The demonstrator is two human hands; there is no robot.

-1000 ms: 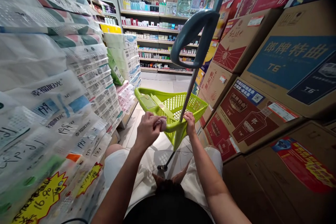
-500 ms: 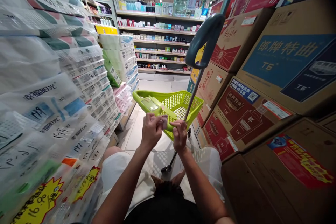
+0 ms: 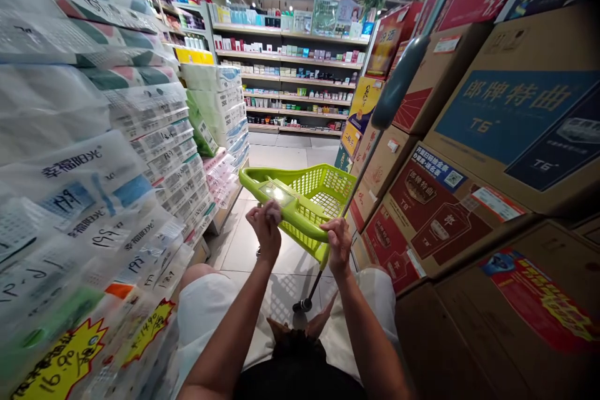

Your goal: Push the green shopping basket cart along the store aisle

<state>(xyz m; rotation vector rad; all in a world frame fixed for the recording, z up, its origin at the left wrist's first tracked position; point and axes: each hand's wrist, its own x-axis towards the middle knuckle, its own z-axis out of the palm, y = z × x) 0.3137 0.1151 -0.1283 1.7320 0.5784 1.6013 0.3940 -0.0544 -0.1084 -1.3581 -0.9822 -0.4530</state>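
A green plastic shopping cart basket stands in front of my knees, with its handle bar toward me. My left hand is closed on a small crumpled greyish cloth, which is against the left part of the handle. My right hand grips the handle's right end, thumb on top. A shiny clear-covered panel is set behind the bar. A grey pole with a dark blue-grey grip rises at the cart's right side.
Stacked plastic-wrapped tissue packs with price tags rise close on the left. Cardboard cartons are piled close on the right. Shelves of small boxed goods stand beyond the tiled floor. A small black caster is near my feet.
My left hand has moved left along the handle with the cloth. My right hand has shifted right to the handle's end. The cart has turned, and the pole leans further right.
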